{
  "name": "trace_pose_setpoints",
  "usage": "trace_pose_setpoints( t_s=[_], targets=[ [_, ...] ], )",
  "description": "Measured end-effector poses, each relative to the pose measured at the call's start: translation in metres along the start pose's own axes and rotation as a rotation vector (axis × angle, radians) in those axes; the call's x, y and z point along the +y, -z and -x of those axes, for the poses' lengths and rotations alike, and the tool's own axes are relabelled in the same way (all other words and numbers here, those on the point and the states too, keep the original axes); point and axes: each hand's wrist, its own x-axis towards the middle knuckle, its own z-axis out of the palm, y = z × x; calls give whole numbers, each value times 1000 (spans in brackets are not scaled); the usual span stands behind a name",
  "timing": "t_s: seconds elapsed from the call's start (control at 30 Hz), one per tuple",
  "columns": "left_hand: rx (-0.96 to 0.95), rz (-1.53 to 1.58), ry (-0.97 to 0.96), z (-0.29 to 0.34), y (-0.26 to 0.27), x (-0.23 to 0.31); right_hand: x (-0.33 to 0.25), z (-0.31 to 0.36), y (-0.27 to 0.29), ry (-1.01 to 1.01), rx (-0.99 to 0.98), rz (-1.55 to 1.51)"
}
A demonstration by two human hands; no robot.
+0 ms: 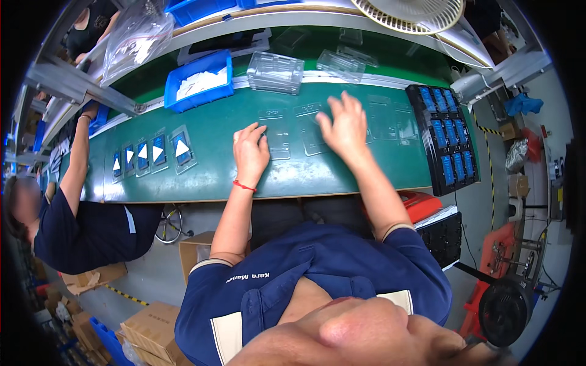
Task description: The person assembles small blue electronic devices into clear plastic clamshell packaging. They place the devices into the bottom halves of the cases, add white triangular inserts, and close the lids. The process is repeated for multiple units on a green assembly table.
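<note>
Several clear plastic blister trays lie in a row on the green worktable in front of me. My left hand (251, 149) rests at the left edge of one clear tray (279, 135), its fingers loosely bent and apart, with nothing seen in them. Over the right side of a neighbouring clear tray (310, 145) is my right hand (347, 127), fingers spread and empty; it hides part of that tray. Farther right lie more clear trays (383, 119). A black tray (434, 178) at the right end carries rows of blue rectangular pieces (450, 133).
To the left lie several clear trays with blue pieces and white triangles (182, 148). Along the back stand a blue bin (173, 97) of white pieces and stacked clear trays (274, 73). A fan (409, 13) hangs over the far edge. Another person's arm (76, 158) reaches in at left.
</note>
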Motion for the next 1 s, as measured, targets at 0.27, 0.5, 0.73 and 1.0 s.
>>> trace_pose_setpoints(
  t_s=[0.27,0.5,0.73,1.0],
  targets=[
    [78,44,-25,-6,-13,1,172,-135,-41,36,9,358],
    [135,64,0,-5,-9,2,165,-119,-15,86,430,-13],
    [298,-21,-368,-14,12,53,37,-36,41,427,182,-380],
    [292,213,120,-16,34,2,57,2,35,163,128,-104]
  ],
)
